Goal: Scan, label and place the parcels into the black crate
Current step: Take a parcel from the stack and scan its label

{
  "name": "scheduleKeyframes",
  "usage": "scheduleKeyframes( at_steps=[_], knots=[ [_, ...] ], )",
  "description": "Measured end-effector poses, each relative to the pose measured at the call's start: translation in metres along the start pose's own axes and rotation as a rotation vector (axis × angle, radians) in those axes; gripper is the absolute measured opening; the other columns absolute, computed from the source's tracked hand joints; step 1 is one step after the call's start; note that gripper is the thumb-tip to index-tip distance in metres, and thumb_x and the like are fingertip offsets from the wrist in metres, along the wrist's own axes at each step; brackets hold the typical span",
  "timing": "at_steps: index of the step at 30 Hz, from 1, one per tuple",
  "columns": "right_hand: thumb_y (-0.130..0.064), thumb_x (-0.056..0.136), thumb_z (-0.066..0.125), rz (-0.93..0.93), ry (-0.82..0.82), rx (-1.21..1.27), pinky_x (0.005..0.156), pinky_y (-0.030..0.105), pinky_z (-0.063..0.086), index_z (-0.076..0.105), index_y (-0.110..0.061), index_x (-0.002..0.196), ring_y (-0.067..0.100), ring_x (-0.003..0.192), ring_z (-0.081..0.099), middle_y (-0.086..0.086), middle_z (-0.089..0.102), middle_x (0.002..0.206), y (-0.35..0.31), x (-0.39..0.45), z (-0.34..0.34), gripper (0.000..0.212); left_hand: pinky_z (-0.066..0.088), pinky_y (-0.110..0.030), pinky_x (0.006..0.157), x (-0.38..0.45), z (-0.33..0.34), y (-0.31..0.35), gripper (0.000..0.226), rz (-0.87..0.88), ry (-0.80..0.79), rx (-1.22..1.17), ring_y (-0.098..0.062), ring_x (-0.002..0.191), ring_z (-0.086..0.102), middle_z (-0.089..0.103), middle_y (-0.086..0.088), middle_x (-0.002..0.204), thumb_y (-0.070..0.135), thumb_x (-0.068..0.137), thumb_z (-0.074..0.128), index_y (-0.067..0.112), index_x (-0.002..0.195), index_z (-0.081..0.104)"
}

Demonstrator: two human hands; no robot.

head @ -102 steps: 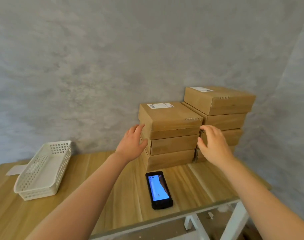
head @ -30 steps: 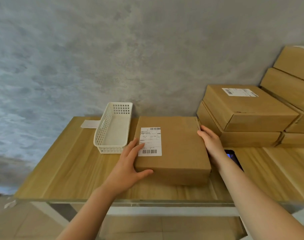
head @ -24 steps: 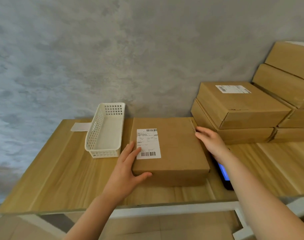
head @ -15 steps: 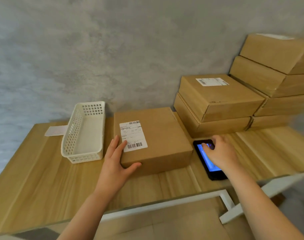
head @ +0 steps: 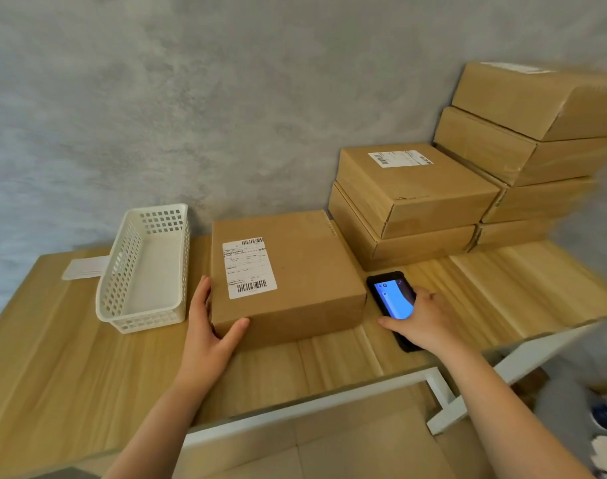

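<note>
My left hand (head: 205, 337) is bracing the labelled brown cardboard parcel (head: 288, 281), fingers straight; my right hand (head: 423, 319) is curling round the black handheld scanner (head: 391, 299), lower right, on the pale wooden table (head: 53, 375) against a grey wall (head: 191, 98).

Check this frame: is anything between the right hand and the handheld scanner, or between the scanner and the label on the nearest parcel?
Nothing visible. The right hand already rests on the scanner, beside the parcel; its label faces up, uncovered.

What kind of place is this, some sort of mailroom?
Probably a small parcel packing or dispatch station. Labelled cardboard parcels are stacked against a bare wall, one barcoded parcel lies on a wooden table, and a handheld scanner sits beside it.
</note>
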State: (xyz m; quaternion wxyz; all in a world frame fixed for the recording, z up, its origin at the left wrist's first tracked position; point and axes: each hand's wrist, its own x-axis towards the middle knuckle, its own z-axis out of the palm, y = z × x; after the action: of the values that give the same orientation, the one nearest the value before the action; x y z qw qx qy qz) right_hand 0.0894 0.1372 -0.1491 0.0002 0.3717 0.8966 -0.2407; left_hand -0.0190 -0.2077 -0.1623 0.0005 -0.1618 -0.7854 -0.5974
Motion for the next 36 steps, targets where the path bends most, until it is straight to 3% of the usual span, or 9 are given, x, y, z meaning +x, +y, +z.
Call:
scheduleKeyframes(
  at_steps=[4,7,11,13,16,22,27,30,36],
  knots=[
    [-0.062,0.057,0.083,-0.023,0.032,0.001,0.078,0.035,0.048,0.046,-0.016,0.132,0.02,0.099,0.048,0.005,0.046,0.116,0.003,0.001,-0.012,0.096,0.032,-0.003,0.096,0.001,-0.004,0.001,0.076,-0.092,-0.003,-0.112,0.021,0.127,0.035,0.035,0.015,0.152,0.059,0.091,0.047,0.03,0.156,0.02],
    [-0.066,0.053,0.082,-0.068,0.07,0.013,0.077,0.036,0.05,0.048,-0.017,0.128,0.021,0.101,0.05,0.003,0.047,0.112,-0.004,-0.001,-0.031,0.096,0.029,-0.009,0.098,0.004,-0.004,-0.005,0.054,-0.116,0.014,-0.105,0.01,0.127,0.039,0.04,0.012,0.15,0.05,0.102,0.031,0.032,0.153,0.028],
    [-0.07,0.047,0.078,-0.209,0.085,0.035,0.071,0.035,0.052,0.051,-0.022,0.116,0.018,0.093,0.055,0.0,0.051,0.107,-0.03,-0.012,-0.066,0.088,0.03,-0.022,0.11,0.005,-0.005,-0.009,0.063,-0.121,0.048,-0.133,0.003,0.134,0.041,0.048,0.014,0.146,0.068,0.094,0.025,0.038,0.148,0.038],
    [-0.066,0.055,0.08,-0.274,0.038,-0.026,0.075,0.035,0.051,0.048,-0.024,0.118,0.018,0.097,0.053,-0.001,0.048,0.11,-0.048,-0.021,-0.082,0.083,0.03,-0.024,0.111,0.004,-0.005,-0.007,0.057,-0.125,0.058,-0.129,0.002,0.134,0.042,0.049,0.014,0.145,0.063,0.1,0.025,0.037,0.148,0.039],
    [-0.062,0.061,0.082,-0.347,-0.088,-0.161,0.079,0.034,0.05,0.047,-0.023,0.122,0.017,0.101,0.052,-0.002,0.046,0.115,-0.076,-0.035,-0.098,0.081,0.027,-0.012,0.1,0.003,-0.004,-0.003,0.045,-0.14,0.076,-0.094,0.002,0.131,0.04,0.047,0.015,0.144,0.045,0.107,0.026,0.034,0.149,0.039],
    [-0.065,0.06,0.079,-0.442,-0.286,-0.302,0.073,0.03,0.053,0.054,-0.023,0.108,0.012,0.087,0.059,-0.005,0.052,0.106,-0.116,-0.059,-0.101,0.068,0.032,-0.01,0.092,0.003,-0.004,0.0,0.042,-0.165,0.103,-0.114,0.0,0.128,0.043,0.05,0.013,0.143,0.04,0.107,0.029,0.034,0.146,0.043],
    [-0.071,0.062,0.075,-0.516,-0.356,-0.343,0.066,0.031,0.047,0.06,-0.018,0.1,0.02,0.084,0.065,0.0,0.063,0.097,-0.144,-0.08,-0.094,0.067,0.029,-0.02,0.101,0.001,-0.003,0.004,0.041,-0.177,0.122,-0.12,-0.003,0.127,0.043,0.05,0.012,0.142,0.037,0.107,0.034,0.033,0.146,0.044],
    [-0.077,0.06,0.072,-0.52,-0.396,-0.377,0.062,0.032,0.039,0.062,-0.014,0.099,0.02,0.073,0.059,0.003,0.065,0.092,-0.152,-0.088,-0.089,0.074,0.029,-0.019,0.1,0.0,-0.003,0.007,0.04,-0.174,0.132,-0.114,-0.002,0.125,0.043,0.049,0.012,0.14,0.034,0.107,0.036,0.03,0.146,0.045],
    [-0.079,0.06,0.07,-0.527,-0.442,-0.429,0.061,0.031,0.041,0.062,-0.015,0.096,0.019,0.074,0.061,0.005,0.067,0.095,-0.155,-0.097,-0.091,0.074,0.03,-0.021,0.1,-0.001,-0.004,0.008,0.04,-0.174,0.131,-0.134,-0.003,0.124,0.044,0.05,0.012,0.138,0.033,0.107,0.036,0.029,0.146,0.045]
  ],
)
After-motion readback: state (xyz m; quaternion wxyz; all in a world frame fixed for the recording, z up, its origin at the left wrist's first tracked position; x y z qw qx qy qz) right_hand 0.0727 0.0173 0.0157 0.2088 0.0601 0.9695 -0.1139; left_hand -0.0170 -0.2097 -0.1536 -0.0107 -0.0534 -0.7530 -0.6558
